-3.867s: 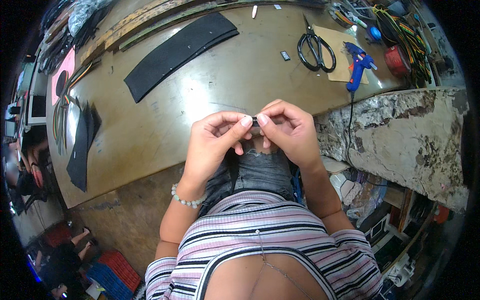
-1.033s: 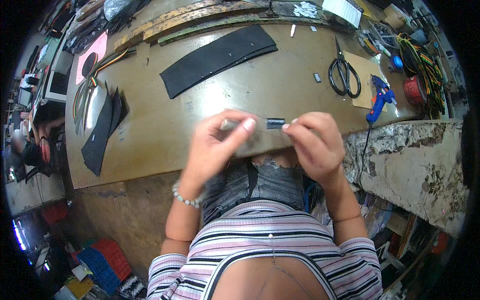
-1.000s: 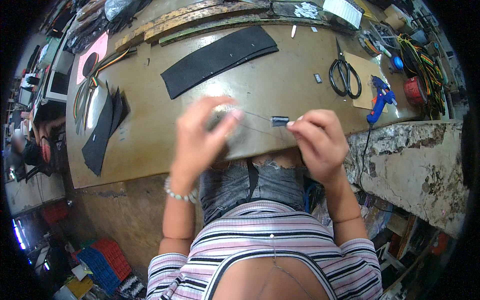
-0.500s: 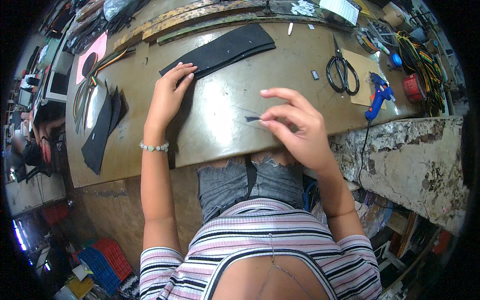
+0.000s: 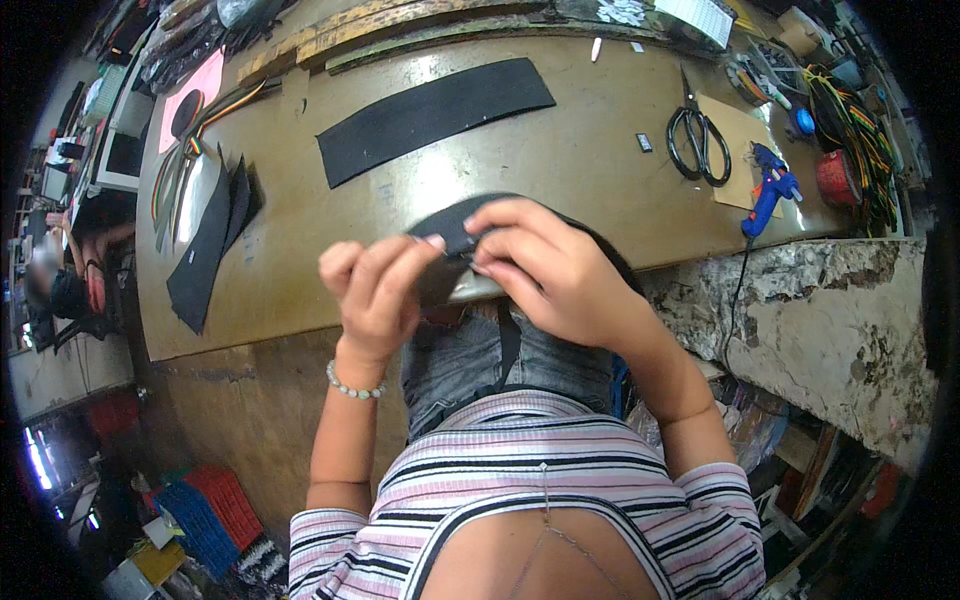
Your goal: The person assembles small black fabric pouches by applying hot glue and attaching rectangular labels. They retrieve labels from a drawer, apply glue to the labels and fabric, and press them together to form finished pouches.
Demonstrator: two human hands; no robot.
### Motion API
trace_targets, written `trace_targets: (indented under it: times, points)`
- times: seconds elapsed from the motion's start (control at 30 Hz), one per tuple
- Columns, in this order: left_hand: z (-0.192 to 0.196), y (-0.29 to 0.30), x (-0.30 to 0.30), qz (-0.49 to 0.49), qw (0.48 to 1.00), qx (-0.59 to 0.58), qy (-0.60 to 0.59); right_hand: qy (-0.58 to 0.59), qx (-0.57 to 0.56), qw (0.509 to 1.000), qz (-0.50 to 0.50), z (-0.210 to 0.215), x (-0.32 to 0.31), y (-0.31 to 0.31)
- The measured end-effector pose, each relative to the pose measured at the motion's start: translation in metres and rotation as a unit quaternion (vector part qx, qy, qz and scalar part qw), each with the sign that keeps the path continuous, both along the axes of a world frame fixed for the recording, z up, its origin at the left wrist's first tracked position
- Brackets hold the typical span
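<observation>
Above the table's near edge, both hands grip a curved black fabric strip, which is partly blurred. My left hand pinches its left part between thumb and fingers. The fingers of my right hand are closed on its middle, close to the left fingertips. Behind my right hand the strip bends away to the right. Some small thing may be between the right fingertips, but it is too small to make out. Flat on the table beyond the hands lies another black fabric piece.
Black scissors, a small dark rectangular piece and a blue glue gun lie at the right. More black pieces and striped ribbon lie left. Wooden bars line the far side of the table.
My left hand has taken a black strip off the far pile and brought it nearer. My right hand, which pinched a small dark piece, has moved left and now grips the strip too.
</observation>
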State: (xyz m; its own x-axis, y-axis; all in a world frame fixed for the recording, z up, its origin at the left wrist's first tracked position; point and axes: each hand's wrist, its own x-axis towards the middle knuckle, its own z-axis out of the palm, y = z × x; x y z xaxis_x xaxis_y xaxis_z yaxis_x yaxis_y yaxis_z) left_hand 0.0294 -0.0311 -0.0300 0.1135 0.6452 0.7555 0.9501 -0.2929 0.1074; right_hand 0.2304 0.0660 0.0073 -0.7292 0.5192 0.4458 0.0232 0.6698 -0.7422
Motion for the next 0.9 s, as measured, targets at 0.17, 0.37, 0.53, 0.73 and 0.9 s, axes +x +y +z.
trace_targets:
  times: [0.17, 0.37, 0.53, 0.73, 0.9]
  points:
    - [-0.016, -0.016, 0.014, -0.033, 0.996, -0.046, -0.072, -0.016, 0.069, 0.997, -0.032, -0.021, 0.015, -0.02]
    - [-0.014, -0.014, 0.02, -0.034, 0.994, -0.044, -0.093, 0.003, 0.042, 0.997, -0.059, -0.028, 0.014, -0.026]
    - [-0.01, -0.012, 0.02, -0.027, 0.991, -0.054, -0.122, 0.008, 0.007, 0.998, -0.064, -0.027, 0.011, -0.026]
    - [-0.008, -0.01, 0.023, -0.018, 0.99, -0.055, -0.13, -0.011, 0.023, 0.996, -0.084, -0.028, 0.009, -0.027]
    - [-0.009, -0.008, 0.025, -0.009, 0.989, -0.056, -0.135, -0.019, 0.024, 0.995, -0.095, -0.027, 0.008, -0.026]
